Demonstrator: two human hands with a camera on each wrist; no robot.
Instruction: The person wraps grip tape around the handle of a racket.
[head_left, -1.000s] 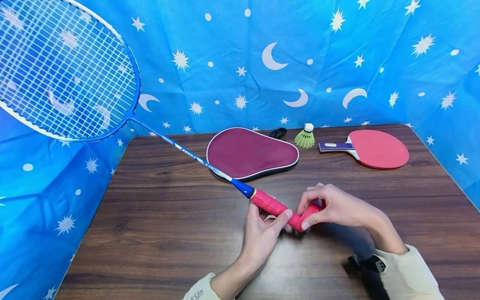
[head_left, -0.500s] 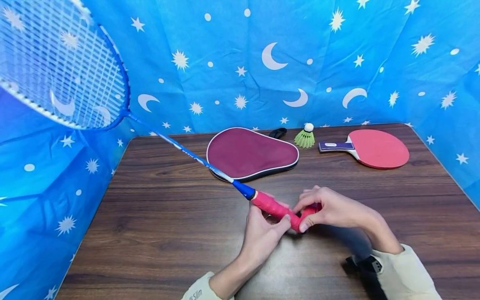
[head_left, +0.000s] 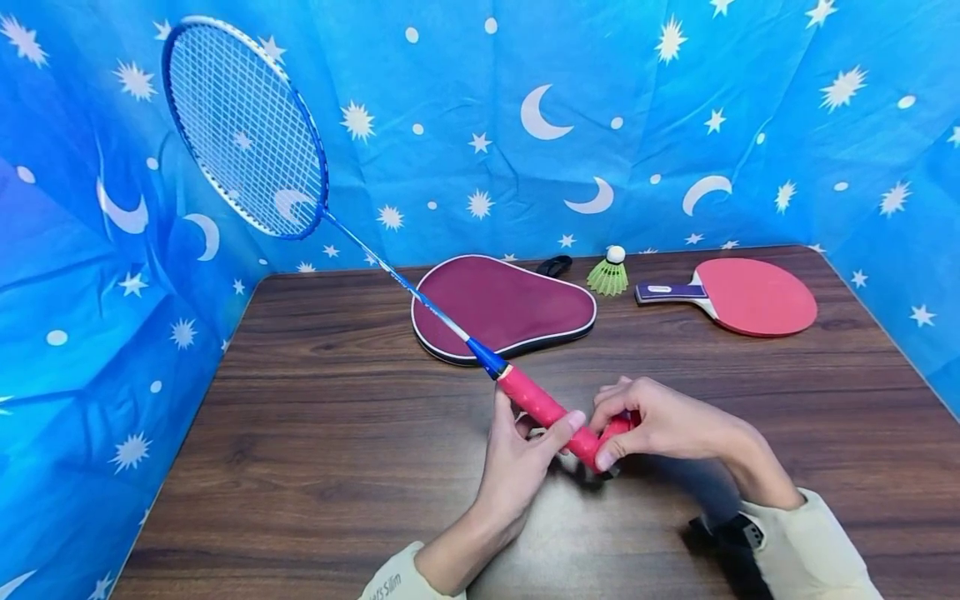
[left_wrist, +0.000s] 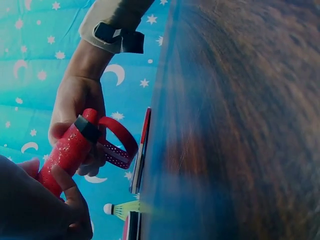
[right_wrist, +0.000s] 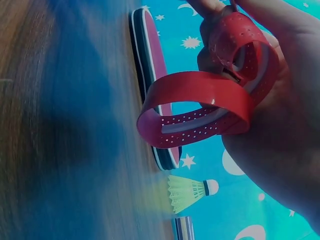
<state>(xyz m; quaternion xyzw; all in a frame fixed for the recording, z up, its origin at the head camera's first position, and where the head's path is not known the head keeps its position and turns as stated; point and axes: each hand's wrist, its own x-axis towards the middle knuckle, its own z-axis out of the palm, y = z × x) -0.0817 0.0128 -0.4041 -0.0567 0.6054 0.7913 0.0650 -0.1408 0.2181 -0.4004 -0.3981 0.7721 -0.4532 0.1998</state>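
Head view, racket [head_left: 487,358]: swung above surface's [head_left: 322,467] far-left corner.
Handle [head_left: 534,400]: clamped by left hand [head_left: 516,467].
Tape [right_wrist: 197,90]: pinched by right hand [head_left: 667,421], wrapping implied.

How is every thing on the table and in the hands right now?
Badminton racket: tilted, head up
Red tape: loose part looped
Case: lying flat, looks closed
Shuttlecock: upright, cork on top
Paddle: flat, red side up
Left hand: holding racket handle
Right hand: pinching tape
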